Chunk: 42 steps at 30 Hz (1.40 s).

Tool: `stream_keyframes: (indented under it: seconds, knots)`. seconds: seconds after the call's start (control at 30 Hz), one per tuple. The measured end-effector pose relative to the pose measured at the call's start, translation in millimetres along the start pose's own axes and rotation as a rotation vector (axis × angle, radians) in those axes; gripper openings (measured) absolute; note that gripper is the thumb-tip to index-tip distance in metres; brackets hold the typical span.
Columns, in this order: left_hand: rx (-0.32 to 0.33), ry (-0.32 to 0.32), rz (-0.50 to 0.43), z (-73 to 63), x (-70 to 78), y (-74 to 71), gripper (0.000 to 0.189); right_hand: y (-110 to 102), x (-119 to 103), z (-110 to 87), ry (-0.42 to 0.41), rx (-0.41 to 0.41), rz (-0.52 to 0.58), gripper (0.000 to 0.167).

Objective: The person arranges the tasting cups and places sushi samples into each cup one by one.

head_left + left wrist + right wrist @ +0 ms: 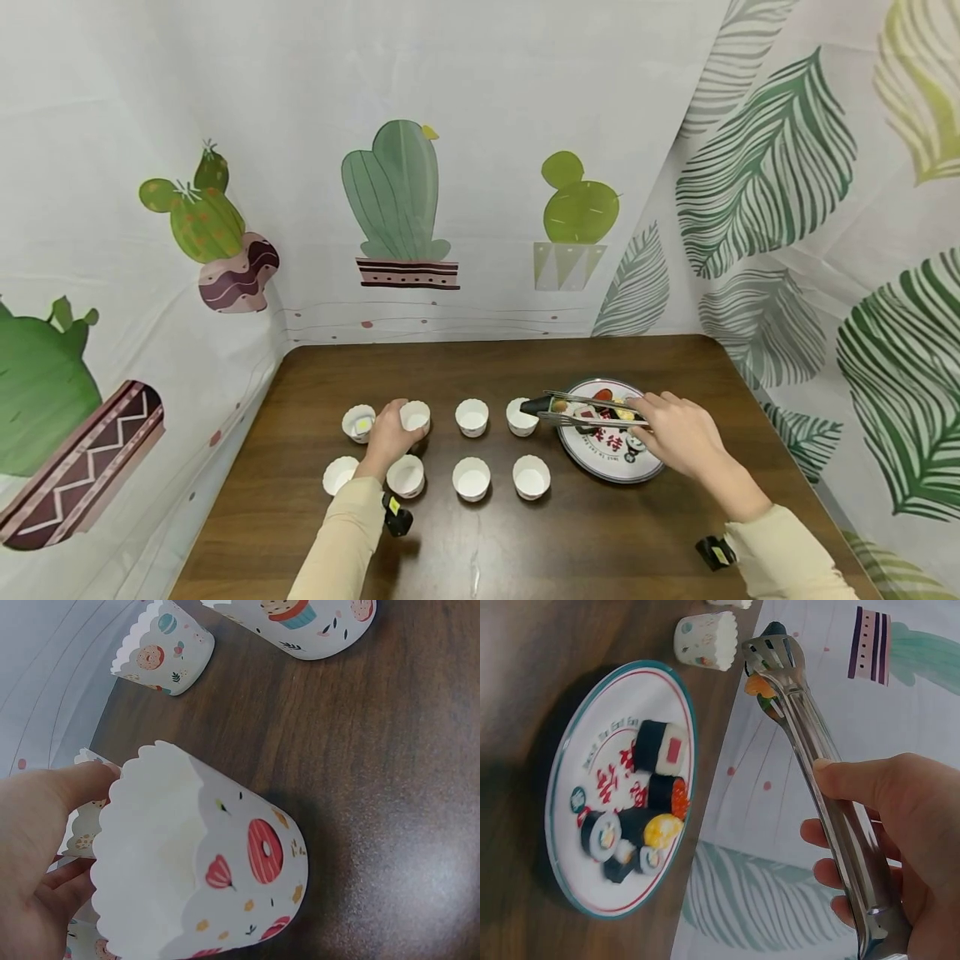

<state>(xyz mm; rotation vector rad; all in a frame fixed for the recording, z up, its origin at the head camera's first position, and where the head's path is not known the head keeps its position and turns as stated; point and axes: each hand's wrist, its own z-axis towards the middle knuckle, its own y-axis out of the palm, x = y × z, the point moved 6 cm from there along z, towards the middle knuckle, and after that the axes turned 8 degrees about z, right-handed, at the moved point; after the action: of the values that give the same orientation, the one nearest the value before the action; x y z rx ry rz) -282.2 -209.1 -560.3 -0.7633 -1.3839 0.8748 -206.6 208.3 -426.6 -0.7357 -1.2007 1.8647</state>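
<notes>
My left hand point(387, 437) holds a white paper baking cup point(415, 417) in the back row, thumb and fingers about its side. In the left wrist view, a nearer cup point(202, 862) with a printed doughnut partly hides the held one. Metal tongs point(829, 810) are gripped in my right hand point(681, 429). Between the tongs' tips is a dark, seaweed-wrapped sushi piece point(536, 406) with orange on it, above the plate's left side near the right-hand back cup point(521, 417). Below the tongs, the round plate point(574, 877) carries several sushi pieces point(660, 746).
Scalloped paper cups stand in two rows on the brown wooden table point(585, 542). The back-left cup point(359, 423) contains something white and yellow. A printed cloth point(495, 83) hangs behind the table and along its sides.
</notes>
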Motion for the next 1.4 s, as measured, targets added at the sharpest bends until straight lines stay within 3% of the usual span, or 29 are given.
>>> stream_keyframes:
  seconds: [0.37, 0.77, 1.4]
  knots:
    - [0.030, 0.023, -0.001, -0.7, -1.5, 0.3, 0.067, 6.5, -14.4, 22.7, -0.023, 0.031, 0.028, 0.033]
    - [0.022, 0.003, -0.016, -1.4, -0.3, -0.3, 0.064, 18.3, -25.4, 42.0, -0.018, 0.031, 0.050, 0.035]
    - [0.019, 0.008, -0.007, 0.0, -2.6, 1.0, 0.064, 33.3, -53.4, 76.1, -0.064, -0.017, 0.041, 0.034]
